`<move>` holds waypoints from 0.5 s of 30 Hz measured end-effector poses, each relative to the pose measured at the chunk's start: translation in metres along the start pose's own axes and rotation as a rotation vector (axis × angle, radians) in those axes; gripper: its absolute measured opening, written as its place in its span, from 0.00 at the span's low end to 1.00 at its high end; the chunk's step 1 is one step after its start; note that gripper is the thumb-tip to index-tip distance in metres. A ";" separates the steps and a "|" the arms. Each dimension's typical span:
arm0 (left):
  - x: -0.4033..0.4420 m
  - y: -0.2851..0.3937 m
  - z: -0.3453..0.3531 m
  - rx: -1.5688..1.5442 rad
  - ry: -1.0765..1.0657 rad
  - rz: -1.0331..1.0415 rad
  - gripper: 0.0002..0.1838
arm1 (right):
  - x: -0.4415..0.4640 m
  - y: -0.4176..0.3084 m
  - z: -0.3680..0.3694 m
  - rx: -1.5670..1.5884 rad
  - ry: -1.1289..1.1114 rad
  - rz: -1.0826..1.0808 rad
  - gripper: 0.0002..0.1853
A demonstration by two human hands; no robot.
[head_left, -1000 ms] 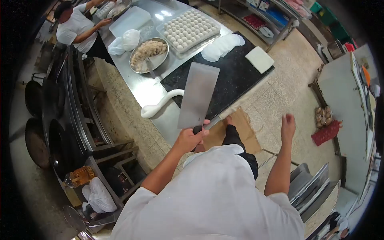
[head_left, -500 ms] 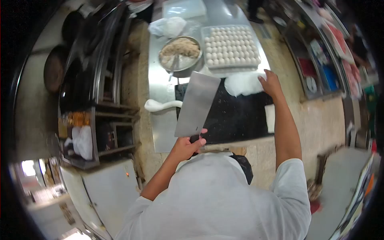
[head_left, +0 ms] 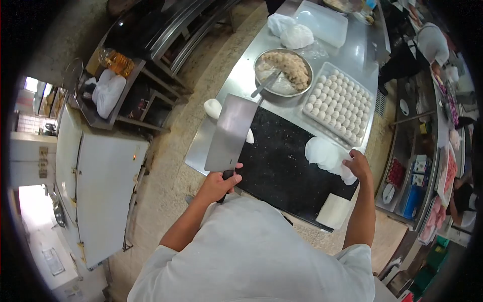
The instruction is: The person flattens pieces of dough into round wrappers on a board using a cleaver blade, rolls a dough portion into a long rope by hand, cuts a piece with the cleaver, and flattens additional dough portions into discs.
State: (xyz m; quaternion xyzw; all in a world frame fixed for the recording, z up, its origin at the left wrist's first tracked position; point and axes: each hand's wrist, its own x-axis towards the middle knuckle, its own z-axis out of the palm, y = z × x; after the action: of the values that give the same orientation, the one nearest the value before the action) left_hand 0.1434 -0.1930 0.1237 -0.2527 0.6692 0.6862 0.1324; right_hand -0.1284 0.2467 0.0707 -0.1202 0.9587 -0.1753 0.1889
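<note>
My left hand is closed round the black handle of a broad cleaver, its blade pointing up and away. Behind the blade a white strip of dough is partly hidden. At the right, my right hand has thumb and fingers apart at the edge of thin white wrappers, which overlap on the black board. A folded white cloth lies at the board's near right corner. Beyond the board stands a tray with rows of round white dumplings.
A metal bowl of filling with a spoon, white plastic bags and a clear container stand on the steel table. Shelves are to the right, where another person is at the back. A white cabinet is left.
My right hand has gone from beside my body, open over the floor, to the edge of the wrappers. My view has turned. The cleaver stays in my left hand.
</note>
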 end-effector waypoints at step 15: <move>-0.006 0.003 -0.015 0.095 0.054 0.009 0.23 | 0.117 -0.157 -0.281 0.231 -0.046 -0.373 0.19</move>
State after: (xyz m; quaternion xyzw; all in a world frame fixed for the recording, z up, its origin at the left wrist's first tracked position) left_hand 0.1493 -0.2074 0.1301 -0.2617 0.7055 0.6471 0.1230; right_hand -0.3218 0.1512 0.3370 -0.2772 0.8888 -0.3130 0.1877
